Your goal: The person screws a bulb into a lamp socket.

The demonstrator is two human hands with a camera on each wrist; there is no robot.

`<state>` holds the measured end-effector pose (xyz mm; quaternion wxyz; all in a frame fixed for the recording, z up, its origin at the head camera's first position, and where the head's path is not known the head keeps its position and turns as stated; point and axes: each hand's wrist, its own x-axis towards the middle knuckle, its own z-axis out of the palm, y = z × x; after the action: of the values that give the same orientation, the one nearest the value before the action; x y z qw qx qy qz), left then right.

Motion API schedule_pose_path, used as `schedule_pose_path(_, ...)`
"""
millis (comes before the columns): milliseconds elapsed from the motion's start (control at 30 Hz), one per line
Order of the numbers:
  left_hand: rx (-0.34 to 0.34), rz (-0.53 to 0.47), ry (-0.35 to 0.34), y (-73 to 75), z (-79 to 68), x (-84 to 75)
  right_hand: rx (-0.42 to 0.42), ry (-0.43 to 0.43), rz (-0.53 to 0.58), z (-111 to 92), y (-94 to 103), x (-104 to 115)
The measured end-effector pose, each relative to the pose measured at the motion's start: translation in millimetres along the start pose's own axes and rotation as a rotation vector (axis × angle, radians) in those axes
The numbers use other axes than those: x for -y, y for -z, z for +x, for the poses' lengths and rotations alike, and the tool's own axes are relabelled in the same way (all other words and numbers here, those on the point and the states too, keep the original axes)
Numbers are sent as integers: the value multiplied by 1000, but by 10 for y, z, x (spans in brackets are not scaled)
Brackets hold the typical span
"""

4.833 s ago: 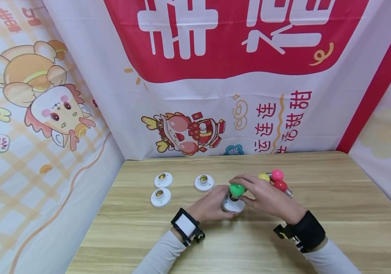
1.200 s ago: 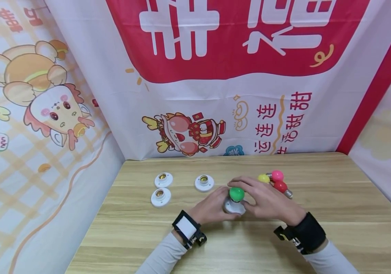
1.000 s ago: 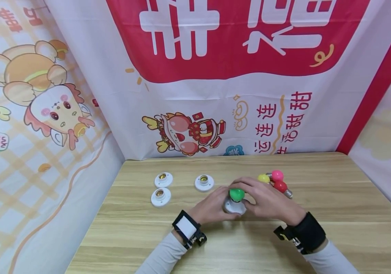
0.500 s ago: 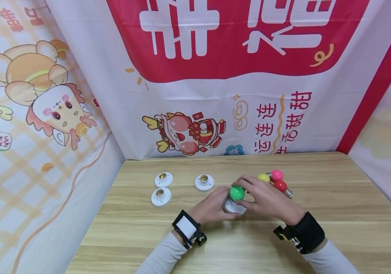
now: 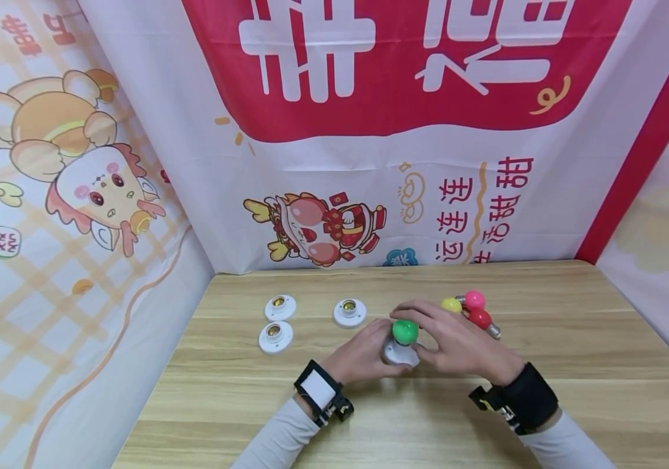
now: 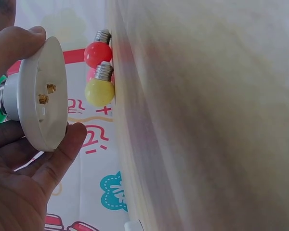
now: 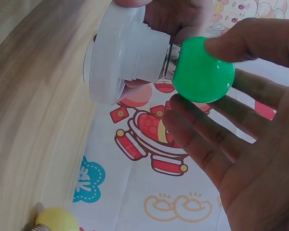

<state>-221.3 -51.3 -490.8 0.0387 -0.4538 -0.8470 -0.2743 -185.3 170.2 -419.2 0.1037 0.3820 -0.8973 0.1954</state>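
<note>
My left hand [image 5: 363,355] grips a round white bulb socket [image 5: 398,355] by its rim. The left wrist view shows the socket's underside, with two brass screws, held clear of the table. In the socket's mouth sits a green light bulb [image 5: 406,332]; a strip of its metal base [image 7: 171,60] shows above the white collar. My right hand [image 5: 457,339] holds the green bulb, its thumb [image 7: 229,45] on one side and fingertips at the other. How deep the bulb's thread goes is hidden.
Three other white sockets stand on the wooden table: two at the left [image 5: 279,307] [image 5: 275,337] and one nearer the middle [image 5: 349,313]. Beyond my right hand lie yellow [image 5: 451,305], pink [image 5: 475,300] and red [image 5: 479,318] bulbs. A printed cloth [image 5: 322,156] hangs behind.
Since the earliest frame, the green bulb has gone lower into the socket. My right fingers and thumb have shifted back and forth around it. My left hand keeps its hold on the socket.
</note>
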Motion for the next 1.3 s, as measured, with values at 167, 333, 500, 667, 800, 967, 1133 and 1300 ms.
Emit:
schedule_pose_path(167, 5, 9, 13, -6, -7, -6, 15, -13, -4, -9, 6, 9)
schedule_pose_path(333, 0, 2, 13, -11, -20, -12, -5, -14, -11, -5, -13, 0)
schedule_pose_path(500, -9, -4, 7, -16, -28, -10, -53, -11, -18, 5, -34, -17)
schedule_pose_path(667, -6, -1, 8, -16, -22, -13, -70, -26, -30, 13, -44, -22)
schedule_pose_path(800, -6, 0, 5, -12, -16, -15, -57, -49, -31, 11, -43, -17)
schedule_pose_path(967, -6, 7, 11, -2, -21, -20, -23, -67, 0, -7, -23, 7)
schedule_pose_path(1133, -1, 12, 21, 15, -19, -27, -19, -7, 18, -11, -12, 0)
schedule_pose_path(1300, 2, 23, 31, 21, -19, -37, -18, 35, 4, -14, -9, -12)
